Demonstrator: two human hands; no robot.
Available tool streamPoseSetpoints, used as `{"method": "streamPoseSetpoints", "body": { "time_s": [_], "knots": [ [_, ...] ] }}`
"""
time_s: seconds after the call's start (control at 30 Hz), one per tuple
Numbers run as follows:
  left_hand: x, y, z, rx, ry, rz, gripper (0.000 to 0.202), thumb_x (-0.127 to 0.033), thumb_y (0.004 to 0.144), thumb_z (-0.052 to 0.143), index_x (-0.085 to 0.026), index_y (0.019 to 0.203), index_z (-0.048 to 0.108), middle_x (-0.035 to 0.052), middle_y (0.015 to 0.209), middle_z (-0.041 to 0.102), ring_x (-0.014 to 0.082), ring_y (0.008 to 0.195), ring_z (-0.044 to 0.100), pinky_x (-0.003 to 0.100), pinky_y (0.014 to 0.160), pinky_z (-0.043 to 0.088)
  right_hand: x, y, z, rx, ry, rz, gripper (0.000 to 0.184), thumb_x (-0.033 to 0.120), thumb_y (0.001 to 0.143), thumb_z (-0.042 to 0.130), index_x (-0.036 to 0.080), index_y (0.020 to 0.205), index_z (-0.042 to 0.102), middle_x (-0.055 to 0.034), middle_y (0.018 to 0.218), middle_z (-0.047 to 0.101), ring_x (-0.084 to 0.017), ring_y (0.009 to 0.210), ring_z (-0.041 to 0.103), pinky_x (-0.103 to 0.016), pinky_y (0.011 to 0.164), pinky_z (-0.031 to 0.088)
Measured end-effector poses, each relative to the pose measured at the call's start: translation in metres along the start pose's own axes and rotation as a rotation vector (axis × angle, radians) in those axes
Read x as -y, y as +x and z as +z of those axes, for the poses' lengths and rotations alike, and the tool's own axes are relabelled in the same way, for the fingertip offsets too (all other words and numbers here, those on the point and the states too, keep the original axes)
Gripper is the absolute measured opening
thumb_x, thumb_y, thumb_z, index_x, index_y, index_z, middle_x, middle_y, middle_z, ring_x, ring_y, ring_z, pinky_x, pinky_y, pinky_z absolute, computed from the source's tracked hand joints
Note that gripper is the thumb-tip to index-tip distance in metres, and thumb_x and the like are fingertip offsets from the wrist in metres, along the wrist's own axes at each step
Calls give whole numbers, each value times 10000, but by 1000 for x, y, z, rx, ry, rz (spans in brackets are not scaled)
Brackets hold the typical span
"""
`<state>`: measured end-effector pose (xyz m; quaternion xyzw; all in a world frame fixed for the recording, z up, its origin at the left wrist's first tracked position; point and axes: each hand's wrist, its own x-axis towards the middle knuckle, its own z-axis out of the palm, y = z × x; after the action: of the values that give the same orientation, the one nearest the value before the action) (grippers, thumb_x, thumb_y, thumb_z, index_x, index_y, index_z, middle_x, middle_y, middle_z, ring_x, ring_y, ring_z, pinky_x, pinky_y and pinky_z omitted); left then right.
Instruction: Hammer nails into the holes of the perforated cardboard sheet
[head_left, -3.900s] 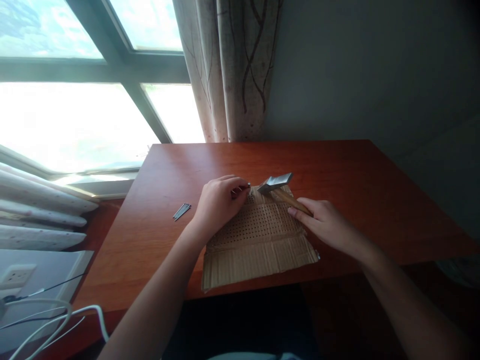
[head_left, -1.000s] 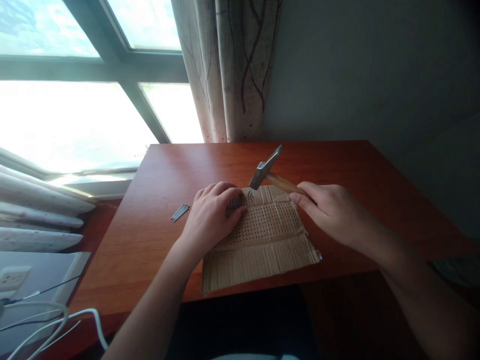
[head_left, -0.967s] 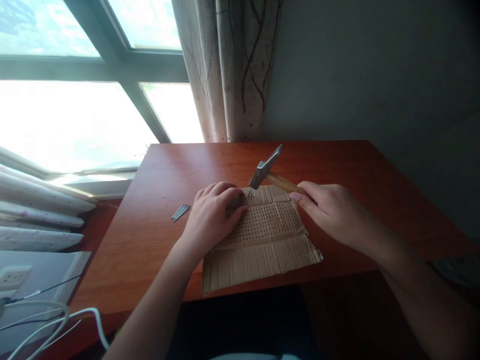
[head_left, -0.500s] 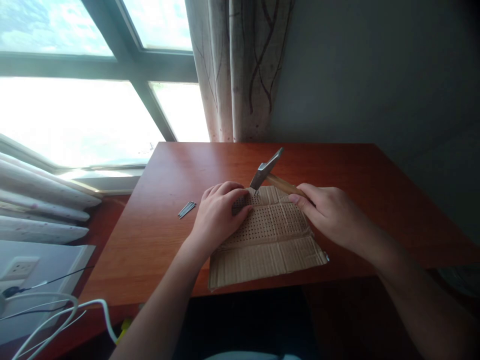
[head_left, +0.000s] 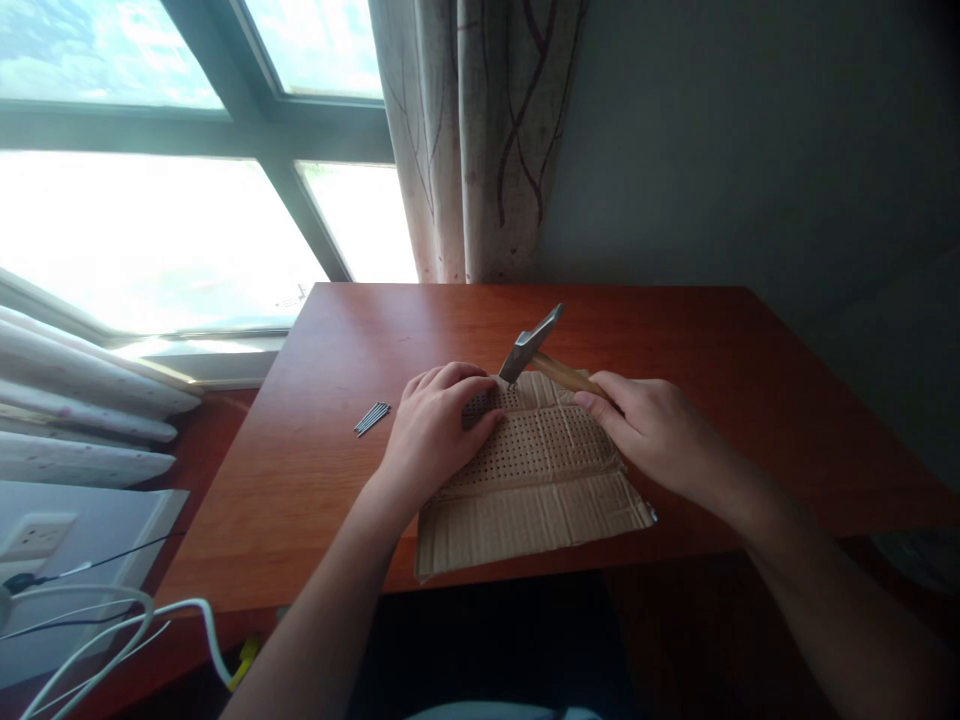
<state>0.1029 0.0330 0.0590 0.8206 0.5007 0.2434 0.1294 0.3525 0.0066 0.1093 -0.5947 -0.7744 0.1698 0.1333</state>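
My right hand is wrapped round the wooden handle of a hammer. The hammer's metal head is tilted, its lower face right above or touching a small nail near the far edge of a cardboard sheet. Rows of small holes cover the sheet's middle and far part. My left hand lies over the left side of the cardboard, thumb and index finger spread apart beside the nail. Its other fingertips are partly hidden. Just left of that hand rests a small bundle of nails.
The reddish wooden table carries the cardboard, which reaches near its front edge. A window and curtain stand behind on the left. White cables and a wall socket are at lower left.
The hammer head has dropped slightly towards the nail, and my right hand has lowered a little with it. My left hand stays in place on the cardboard.
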Motion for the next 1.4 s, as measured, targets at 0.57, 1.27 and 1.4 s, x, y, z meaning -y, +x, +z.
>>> {"method": "streamPoseSetpoints", "body": {
  "time_s": [0.57,1.27,1.4],
  "knots": [
    [0,1,0,4,-15,-5,264,-342,881,677,-271,1134,697,44,1239,671,273,1153,610,475,1019,453,-4,1,5,-16,-13,-19,314,416,1022,415,217,802,518,0,677,618,-147,598,554,-288,576,315],
    [1,0,0,12,-7,-8,259,-353,889,666,-262,1131,688,49,1246,669,272,1151,612,482,1025,450,-31,4,8,-540,846,-9,319,482,919,609,231,738,533,66,523,341,-99,446,315,-279,447,239],
    [0,1,-1,12,-3,-10,255,-348,882,675,-260,1121,693,51,1234,674,274,1141,620,482,1018,457,-42,17,10,-551,981,-22,384,486,950,563,229,671,504,75,491,271,-89,411,294,-268,427,210]
  ]
}}
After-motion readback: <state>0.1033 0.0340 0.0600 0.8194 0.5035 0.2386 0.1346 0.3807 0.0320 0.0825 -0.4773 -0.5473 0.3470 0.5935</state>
